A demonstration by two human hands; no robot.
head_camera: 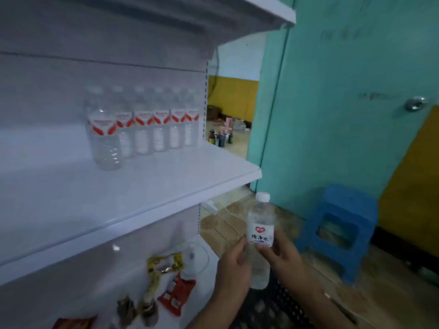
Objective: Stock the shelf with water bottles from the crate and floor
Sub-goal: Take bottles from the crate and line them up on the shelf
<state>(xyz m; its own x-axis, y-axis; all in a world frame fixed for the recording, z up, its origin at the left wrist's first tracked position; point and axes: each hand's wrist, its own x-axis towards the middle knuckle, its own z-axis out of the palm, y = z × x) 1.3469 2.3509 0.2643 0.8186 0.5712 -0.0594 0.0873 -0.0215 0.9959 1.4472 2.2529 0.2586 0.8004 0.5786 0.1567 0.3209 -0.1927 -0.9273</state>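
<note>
Both hands hold one clear plastic water bottle with a white cap [260, 236] in front of the person, low and to the right of the shelving. The left hand [234, 264] wraps its fingers round the lower body from the left; the right hand [282, 255] pinches the label band from the right, thumb across the front. Neither hand is free, and both sit about equally near the bottle, one on each side.

The bottle stands nearly upright, cap up, its long axis only slightly tilted. It is below and to the right of the front edge of the white metal shelf board [166, 193], so by my judgement the coming move is up and to the left, over that edge, keeping the cap on top.

The row of clear bottles with red-and-white labels [152, 129] stands at the back of that board, running from the right upright towards the left, with one bottle [104, 136] set forward at the row's left end. Bare board lies in front of and to the left of them, which looks like the place for the next one.

On the held bottle's white label there is a small red logo and, under it, blue Chinese characters that seem to read 纯净水, purified water. The writing on the shelved bottles is too blurred to read.

A blue plastic stool [339, 231] stands to the right by the teal wall [344, 138], and snack packets [171, 281] lie on the lower shelf.
</note>
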